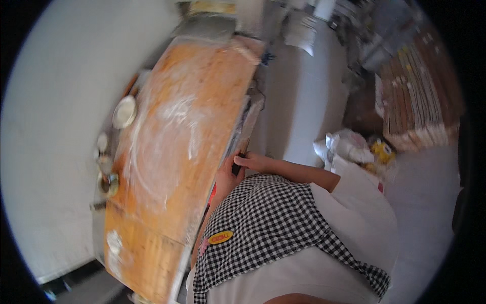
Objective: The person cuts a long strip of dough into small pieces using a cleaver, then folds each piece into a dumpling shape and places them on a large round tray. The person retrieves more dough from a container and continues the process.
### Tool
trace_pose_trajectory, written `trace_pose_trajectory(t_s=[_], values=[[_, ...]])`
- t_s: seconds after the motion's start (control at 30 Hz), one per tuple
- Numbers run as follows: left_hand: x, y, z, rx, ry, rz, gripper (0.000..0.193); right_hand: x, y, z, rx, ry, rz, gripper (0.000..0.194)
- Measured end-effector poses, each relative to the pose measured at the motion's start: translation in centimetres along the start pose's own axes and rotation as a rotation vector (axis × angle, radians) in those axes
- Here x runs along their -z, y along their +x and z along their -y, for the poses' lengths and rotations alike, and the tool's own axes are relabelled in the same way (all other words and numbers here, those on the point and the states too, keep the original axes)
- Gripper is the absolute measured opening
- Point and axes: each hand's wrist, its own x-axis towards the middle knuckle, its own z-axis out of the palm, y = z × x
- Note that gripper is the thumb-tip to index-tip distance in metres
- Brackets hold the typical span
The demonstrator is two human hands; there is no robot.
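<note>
Both hands meet at the near edge of a long wooden table (207, 125), in front of a black-and-white checked apron (265, 216). My left hand (226, 175) is closed around a small dark object (237, 164), too blurred to name. The thumb of my right hand (248, 161) presses on the same object, its fingers partly hidden. White powder, like flour, is smeared across the tabletop, with a small white heap (114, 243) at the table's lower left end.
Along the table's far side stand a pale round bowl (124, 112), a ring-shaped item (108, 185) and small containers, beside a pale wall. Across the floor (307, 95), plastic bags (349, 146) lie near a stack of long slatted pieces (414, 95). A white sack (302, 34) lies farther off.
</note>
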Motion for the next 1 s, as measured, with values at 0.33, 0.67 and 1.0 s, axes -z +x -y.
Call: trace_pose_trajectory(t_s=[0.33,0.67,1.0], values=[[10.4,-0.8,3.2,-0.018,-0.256,0.358,0.043,-3.3,1.3,-11.0,-0.01,1.029,-0.653,0.022],[30.0,11.4,-15.1,-1.236,-0.333,0.082,0.03,-2.0,-4.8,-11.9,-0.219,1.153,-0.94,0.014],[33.3,11.2,-16.0,-1.384,-0.392,-0.035,0.029,-1.7,-10.1,-18.8,-0.37,0.937,-0.92,0.026]])
